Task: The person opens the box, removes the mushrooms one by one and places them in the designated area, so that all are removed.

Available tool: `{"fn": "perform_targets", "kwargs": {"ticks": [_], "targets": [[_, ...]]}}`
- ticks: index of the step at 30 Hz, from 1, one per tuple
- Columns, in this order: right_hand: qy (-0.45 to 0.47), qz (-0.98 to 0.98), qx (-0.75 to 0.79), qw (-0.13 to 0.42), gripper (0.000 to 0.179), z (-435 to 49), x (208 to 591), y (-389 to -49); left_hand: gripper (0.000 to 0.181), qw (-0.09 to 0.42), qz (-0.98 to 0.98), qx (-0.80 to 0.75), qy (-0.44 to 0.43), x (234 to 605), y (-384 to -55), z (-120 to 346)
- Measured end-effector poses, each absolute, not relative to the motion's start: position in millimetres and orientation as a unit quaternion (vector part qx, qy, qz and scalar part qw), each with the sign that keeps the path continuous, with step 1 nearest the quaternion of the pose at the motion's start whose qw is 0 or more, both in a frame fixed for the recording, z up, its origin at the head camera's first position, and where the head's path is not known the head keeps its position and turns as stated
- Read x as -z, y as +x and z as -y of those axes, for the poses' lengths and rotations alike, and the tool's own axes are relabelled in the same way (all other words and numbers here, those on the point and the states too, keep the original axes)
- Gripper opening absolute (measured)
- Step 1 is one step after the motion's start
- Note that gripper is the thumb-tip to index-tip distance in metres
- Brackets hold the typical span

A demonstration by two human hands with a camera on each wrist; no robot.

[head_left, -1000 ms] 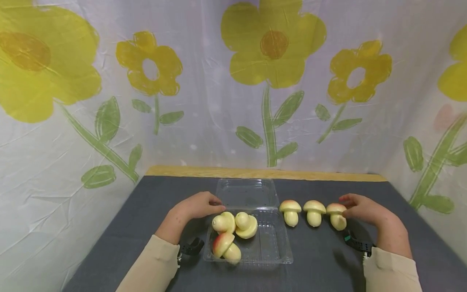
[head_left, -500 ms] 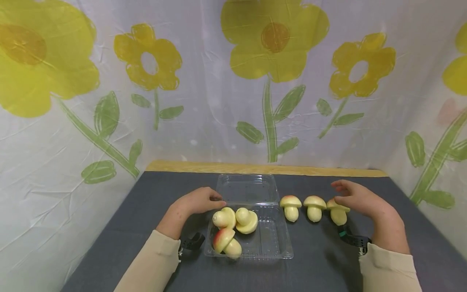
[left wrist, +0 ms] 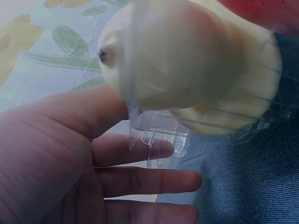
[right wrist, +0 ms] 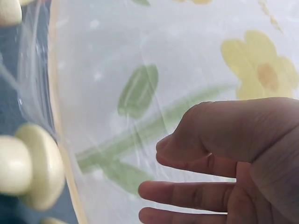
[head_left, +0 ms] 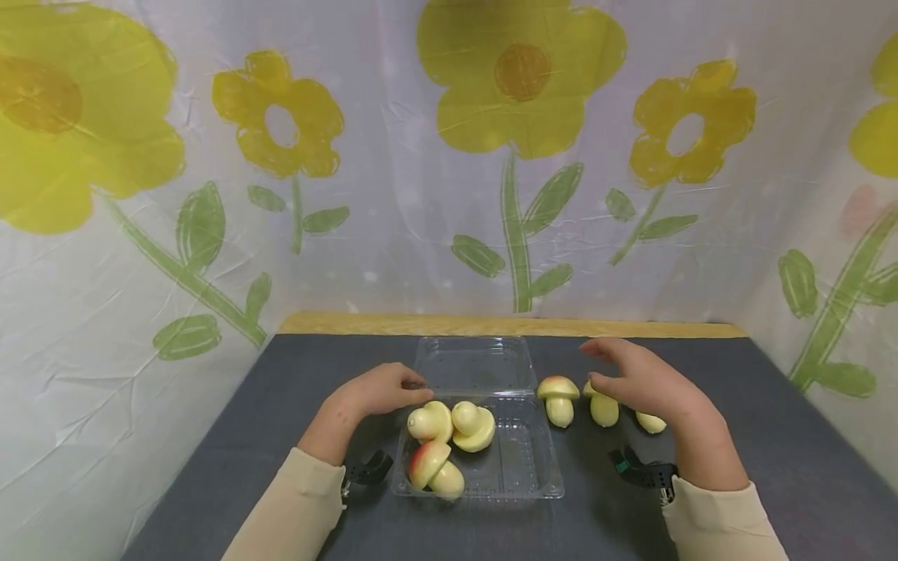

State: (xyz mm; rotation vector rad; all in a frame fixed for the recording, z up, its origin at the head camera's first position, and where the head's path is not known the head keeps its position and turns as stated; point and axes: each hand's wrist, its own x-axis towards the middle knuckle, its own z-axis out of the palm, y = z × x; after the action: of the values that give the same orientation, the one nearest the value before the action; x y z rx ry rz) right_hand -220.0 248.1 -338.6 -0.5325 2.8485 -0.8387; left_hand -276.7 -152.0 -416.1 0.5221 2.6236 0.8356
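My left hand (head_left: pixel 386 389) is at the left wall of a clear plastic clamshell box (head_left: pixel 519 460), its thumb touching that wall and its other fingers extended in the left wrist view. Inside the box lie three cream toy mushrooms, one of them a red-capped mushroom (head_left: pixel 424 463) at the front. Right of the box, a toy mushroom (head_left: pixel 559 401) stands uncovered in a row of three. My right hand (head_left: pixel 648 382) hovers over the row with fingers extended and holds nothing. It partly hides the middle mushroom (head_left: pixel 603 409) and the right-hand mushroom (head_left: pixel 651 423).
The box's clear lid (head_left: pixel 477 362) is folded back behind it. A dark cloth (head_left: pixel 316 358) covers the table, with a wooden strip (head_left: pixel 393 322) along the back edge. A flower-printed curtain (head_left: pixel 393 234) surrounds the back and sides.
My right hand has lifted from the right-hand mushroom and moved left over the middle one, carrying nothing. My left hand has stayed beside the box.
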Motion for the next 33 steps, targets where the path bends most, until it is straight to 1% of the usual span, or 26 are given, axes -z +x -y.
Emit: {"fn": "perform_targets", "kwargs": {"ticks": [5, 9, 13, 20, 29, 33], "targets": [[-0.196, -0.941, 0.271, 0.047, 0.05, -227, 341, -220, 0.045, 0.168, -0.921, -0.301, 0.18, 417, -273, 152], [-0.229, -0.938, 0.259, 0.022, 0.046, -212, 346, -221, 0.045, 0.165, -0.921, -0.302, 0.181, 416, -271, 152], [-0.258, -0.927, 0.271, 0.013, 0.043, -198, 352, -220, 0.045, 0.162, -0.923, -0.299, 0.18, 416, -271, 153], [-0.269, -0.92, 0.281, 0.04, 0.041, -180, 361, -219, 0.045, 0.164, -0.922, -0.301, 0.181, 415, -273, 153], [-0.308, -0.91, 0.271, 0.067, 0.037, -160, 373, -217, 0.044, 0.164, -0.921, -0.302, 0.183, 416, -275, 152], [-0.316, -0.907, 0.265, 0.088, 0.038, -155, 377, -216, 0.044, 0.164, -0.921, -0.302, 0.183, 415, -275, 151]]}}
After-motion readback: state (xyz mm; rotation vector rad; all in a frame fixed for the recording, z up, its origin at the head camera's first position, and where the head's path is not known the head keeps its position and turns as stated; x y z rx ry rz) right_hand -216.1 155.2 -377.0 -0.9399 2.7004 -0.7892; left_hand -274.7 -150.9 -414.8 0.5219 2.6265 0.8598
